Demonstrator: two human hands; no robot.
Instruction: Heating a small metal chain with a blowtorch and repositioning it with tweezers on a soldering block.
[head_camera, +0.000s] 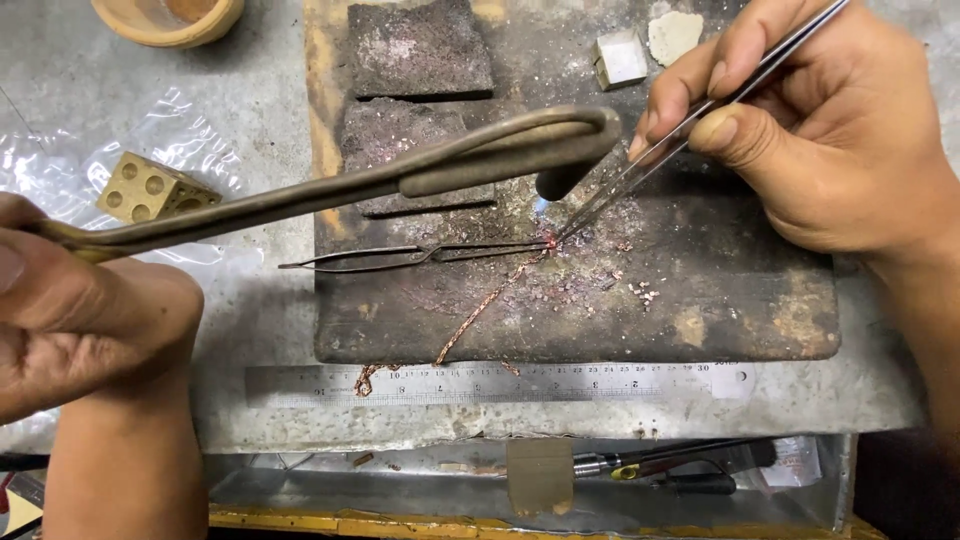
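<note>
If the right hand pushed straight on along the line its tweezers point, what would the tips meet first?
The right hand aims its tweezers down-left; their tips would likely meet the glowing end of the copper chain on the charred board, beside the clamped cross-lock tweezers.

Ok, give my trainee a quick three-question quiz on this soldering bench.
1. True or false: the left hand holds the blowtorch.
2. What does the right hand pinch: A) tweezers, B) a steel ruler, C) a brass cube?
3. Where does the copper-coloured chain end at its lower part: on the soldering board or over the ruler?

Key: 1 true. 2 A. 3 over the ruler, at its left part.
</note>
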